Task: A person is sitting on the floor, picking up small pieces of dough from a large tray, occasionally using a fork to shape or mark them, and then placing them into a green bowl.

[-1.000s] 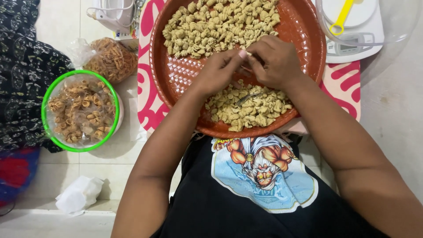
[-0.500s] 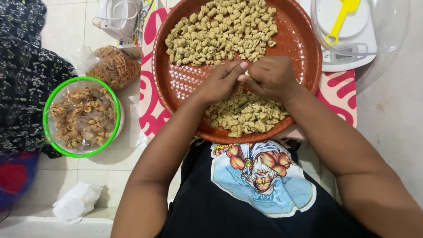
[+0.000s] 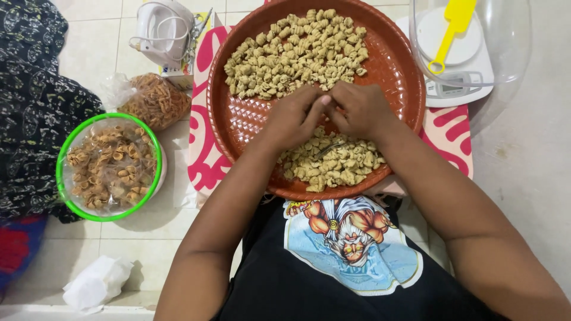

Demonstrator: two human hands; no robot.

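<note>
Over the round red tray (image 3: 399, 71), both hands have drawn together, left hand (image 3: 295, 117) and right hand (image 3: 357, 109) pinching one dough piece (image 3: 326, 100), so shaping continues.

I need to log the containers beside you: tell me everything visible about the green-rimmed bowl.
The round clear bowl with a bright green rim looks like plastic. It stands upright on the pale tiled floor, beside the red round tray, and holds curled golden-brown fried pieces under a glossy clear film. Dark patterned fabric borders its far side. Neither hand touches it.
</note>
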